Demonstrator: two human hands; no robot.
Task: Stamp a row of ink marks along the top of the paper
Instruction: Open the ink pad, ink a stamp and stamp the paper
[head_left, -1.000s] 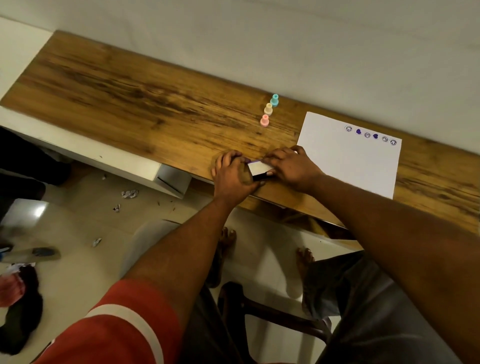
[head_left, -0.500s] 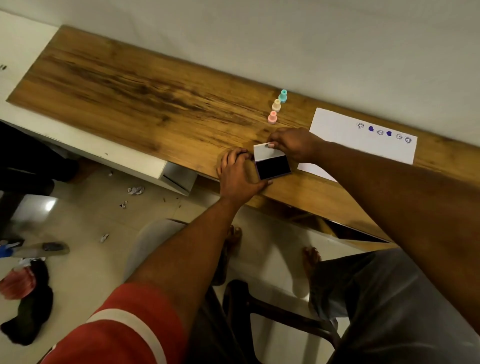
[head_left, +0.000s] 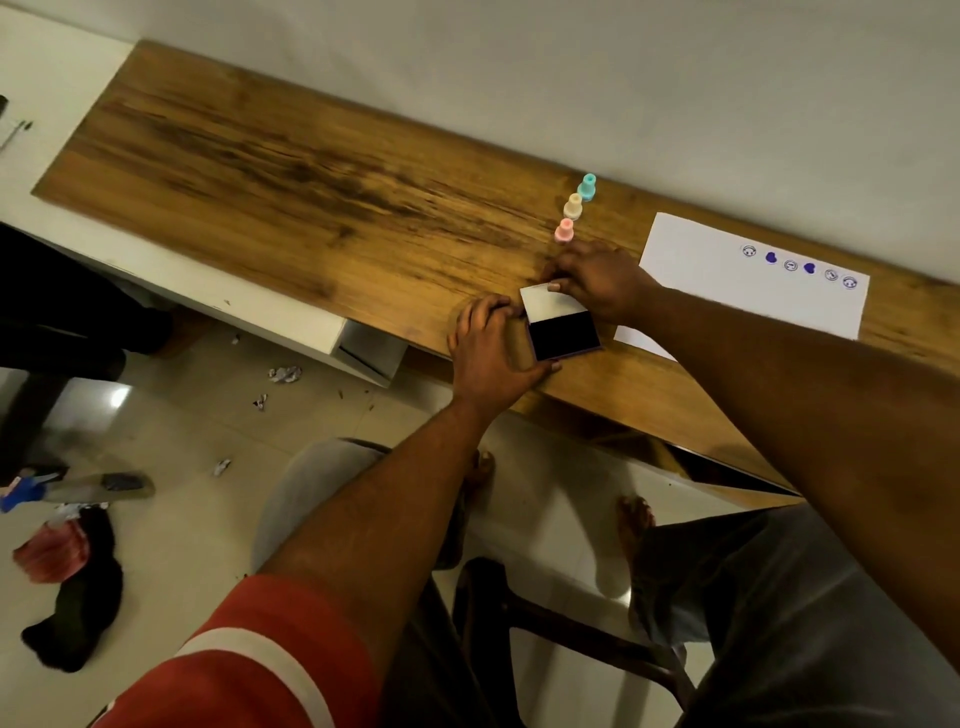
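Note:
An ink pad (head_left: 563, 335) lies open near the front edge of the wooden desk (head_left: 291, 171), its dark pad showing and its white lid (head_left: 545, 302) swung up behind. My left hand (head_left: 491, 348) grips the pad's base from the left. My right hand (head_left: 597, 278) holds the lid's far edge with its fingertips. A white sheet of paper (head_left: 727, 301) lies to the right, with a row of several purple ink marks (head_left: 800, 266) along its top. Three small stamps stand in a line behind the pad: pink (head_left: 564, 230), cream (head_left: 573, 206) and teal (head_left: 587, 187).
The desk backs onto a pale wall. A white shelf (head_left: 291, 317) runs along its left side. Below are a tiled floor with paper scraps (head_left: 284, 373), clothes (head_left: 67, 577), a chair frame (head_left: 571, 623) and my feet.
The ink pad was closed between both hands a second ago. My right hand has lifted the lid back, so the dark pad now shows. The camera has shifted slightly.

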